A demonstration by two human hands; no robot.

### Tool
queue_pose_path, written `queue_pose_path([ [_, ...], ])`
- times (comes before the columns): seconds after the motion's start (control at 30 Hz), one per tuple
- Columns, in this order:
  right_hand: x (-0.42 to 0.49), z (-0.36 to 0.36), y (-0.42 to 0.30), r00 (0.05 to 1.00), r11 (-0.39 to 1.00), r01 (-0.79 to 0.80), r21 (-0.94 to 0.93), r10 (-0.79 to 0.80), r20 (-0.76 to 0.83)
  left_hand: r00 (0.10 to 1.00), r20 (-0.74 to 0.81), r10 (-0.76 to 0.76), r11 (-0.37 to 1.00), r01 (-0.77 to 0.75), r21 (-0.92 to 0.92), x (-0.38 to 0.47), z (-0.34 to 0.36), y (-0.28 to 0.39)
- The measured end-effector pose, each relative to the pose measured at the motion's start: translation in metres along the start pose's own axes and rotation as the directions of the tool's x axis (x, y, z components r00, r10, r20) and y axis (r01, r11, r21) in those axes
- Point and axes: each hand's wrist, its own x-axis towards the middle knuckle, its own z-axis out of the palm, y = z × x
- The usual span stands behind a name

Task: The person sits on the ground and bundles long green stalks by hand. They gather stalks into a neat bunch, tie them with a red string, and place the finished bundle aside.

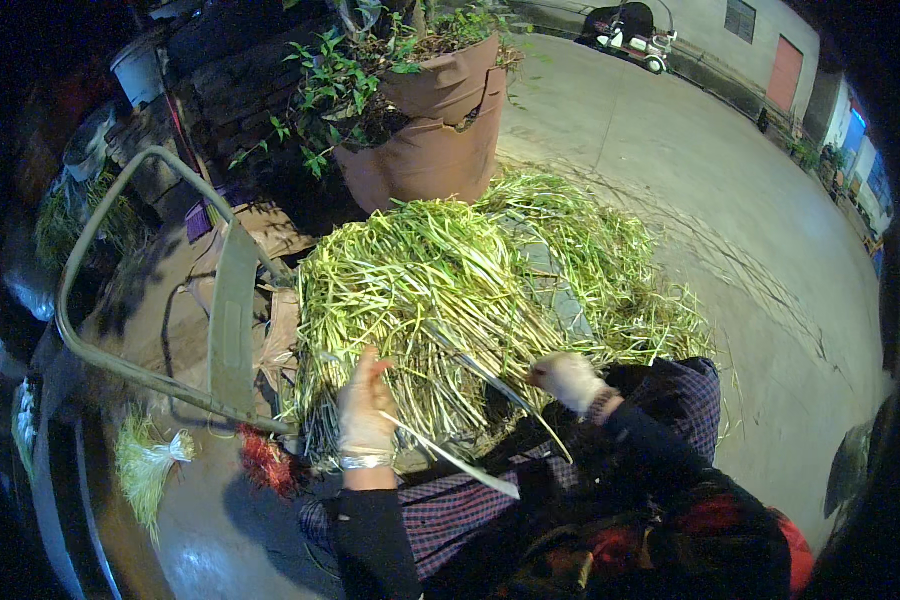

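A large heap of long yellow-green leafy stalks (412, 277) lies before me, their pale stem ends towards my lap. At its near left edge is my left hand (367, 412), in a pale fingerless glove. A single white stalk (457, 457) runs from its palm across my checked cloth (457, 517), and the hand seems to hold it. My right hand (570, 381), gloved in the same way, hovers by the heap's right side with fingers curled. Loose stems pass close to its fingertips; whether it grips any cannot be made out.
A tied bundle of stalks (154, 454) and a pile of red strands (265, 459) lie on the ground at left. Beside the heap stands a bent metal-tube frame (131, 367). Behind rises a cracked plant pot (427, 157). More leafy stalks (615, 262) spread on the right.
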Motion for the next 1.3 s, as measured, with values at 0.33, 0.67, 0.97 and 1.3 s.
queue_pose_path([
  [0.33, 0.059, 0.006, -0.074, 0.993, 0.802, -0.038, 0.596, 0.095, -0.064, 0.999, -0.042, 0.016, 0.990, -0.010, 0.138, 0.016, 0.026, -0.038],
  [0.67, -0.026, 0.007, -0.097, 0.994, 0.138, -0.112, 0.984, 0.020, 0.110, 0.937, 0.245, -0.248, 0.929, 0.159, 0.334, -0.007, 0.032, -0.079],
  [0.97, -0.043, -0.010, -0.110, 0.961, -0.316, -0.191, 0.929, 0.131, 0.242, 0.941, 0.297, -0.162, 0.962, 0.084, 0.259, -0.018, 0.043, -0.088],
  [1.3, -0.052, 0.066, 0.013, 0.939, 0.956, -0.290, 0.032, 0.291, -0.183, 0.936, 0.308, 0.169, 0.968, -0.099, -0.231, -0.019, 0.012, -0.020],
])
